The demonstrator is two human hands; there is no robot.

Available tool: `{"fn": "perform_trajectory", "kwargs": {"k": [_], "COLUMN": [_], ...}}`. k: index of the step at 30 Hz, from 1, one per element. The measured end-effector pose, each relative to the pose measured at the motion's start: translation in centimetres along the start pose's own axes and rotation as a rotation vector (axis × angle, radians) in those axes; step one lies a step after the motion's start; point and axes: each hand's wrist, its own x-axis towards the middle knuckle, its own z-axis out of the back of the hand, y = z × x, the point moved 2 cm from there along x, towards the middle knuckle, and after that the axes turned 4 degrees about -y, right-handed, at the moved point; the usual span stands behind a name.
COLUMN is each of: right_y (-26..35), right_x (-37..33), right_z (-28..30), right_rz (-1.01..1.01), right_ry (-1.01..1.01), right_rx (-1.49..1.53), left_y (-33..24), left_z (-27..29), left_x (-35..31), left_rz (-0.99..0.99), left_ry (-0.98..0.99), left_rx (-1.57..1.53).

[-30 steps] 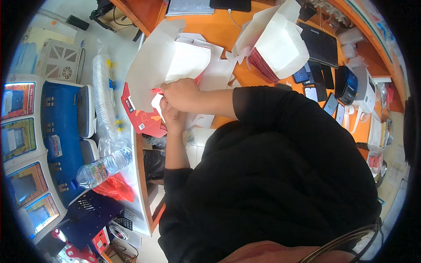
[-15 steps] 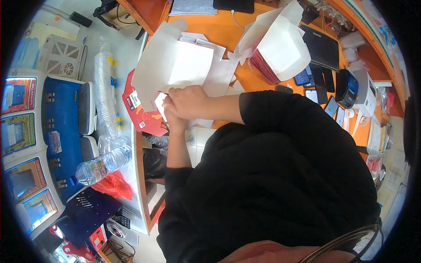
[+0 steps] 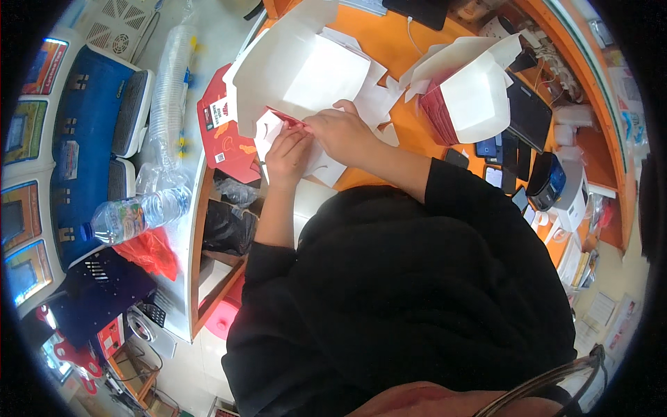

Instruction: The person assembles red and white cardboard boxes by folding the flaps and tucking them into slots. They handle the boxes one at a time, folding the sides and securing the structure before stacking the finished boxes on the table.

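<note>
- Carton (image 3: 326,69), white inside and red outside, stands partly folded in front of the person, its tall white walls flaring open, at the left end of an orange desk (image 3: 445,31)
- Left hand (image 3: 288,154) grasps the carton's near corner, fingers bent over a small white flap (image 3: 266,132) and the red edge beside it
- Right hand (image 3: 340,135) is close against the left one, thumb and fingers pinching the same red edge from the right; the hands hide the fold itself, so exactly how the layers lie between the fingertips is hard to tell
- Red printed panel (image 3: 236,149) shows just left of the carton's white wall
- Stack of nested cartons (image 3: 476,108), white inside with red sides, sits to the right on the desk, apart from the hands
- Phones (image 3: 492,177) lie near that stack, on its near side
- Clear bottle (image 3: 132,217) with a blue cap lies on its side on the pale counter (image 3: 182,292) at left, next to a red plastic bag (image 3: 149,251)
</note>
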Motion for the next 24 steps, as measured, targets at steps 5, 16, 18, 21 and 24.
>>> {"fn": "perform_trajectory", "kwargs": {"k": [5,16,18,21,24], "right_y": [-0.6,-0.7,-3.8,-7.0,-8.3], "right_x": [-0.7,-2.8,-5.5,-9.8,-12.1], "right_z": [-1.0,10.6,12.6,14.4,14.4], "right_rz": [0.012,-0.184,-0.342,-0.555,-0.815], "right_ry": [0.014,-0.457,-0.709,-0.486,-0.057], "right_rx": [0.024,0.066,-0.089,-0.389,-0.354], "left_y": [0.1,-0.8,-0.5,-0.6,-1.0], "left_z": [0.2,1.0,0.8,0.9,0.9], "left_x": [0.2,1.6,1.5,2.1,2.8], "left_rz": [-0.022,-0.026,-0.045,-0.082,-0.148], "left_ry": [-0.023,-0.008,0.042,0.052,-0.028], "left_rx": [-0.001,0.072,0.089,0.133,0.156]}}
